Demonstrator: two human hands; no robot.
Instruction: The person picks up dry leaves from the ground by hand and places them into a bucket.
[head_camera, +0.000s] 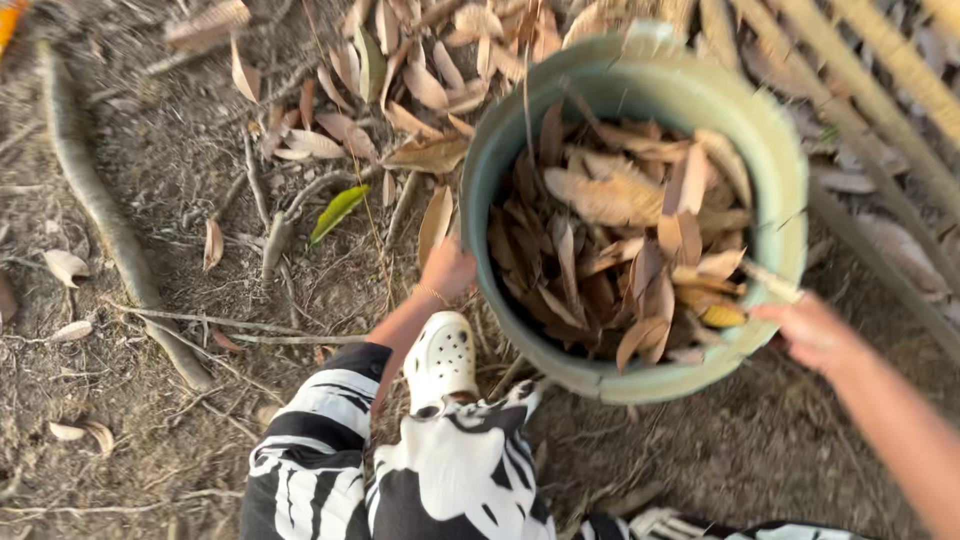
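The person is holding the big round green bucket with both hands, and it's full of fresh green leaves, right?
Not quite. The head view shows the big round green bucket gripped at its rim by the left hand and the right hand, but it is filled with dry brown leaves, not fresh green ones. The only green leaf lies on the bare dirt ground outside it.

The bucket (640, 75) looks like matt, pale green plastic with a smooth, slightly scuffed rim. The leaves (620, 240) inside are dry, brown and papery, some curled and brittle-looking. The left hand (447, 268) and right hand (815, 332) are bare skin against the plastic. The shoe (440, 360) is smooth white foam-like plastic with holes. The trousers (400, 480) are soft black-and-white cloth. The ground (150, 300) is rough, dusty soil with woody roots.
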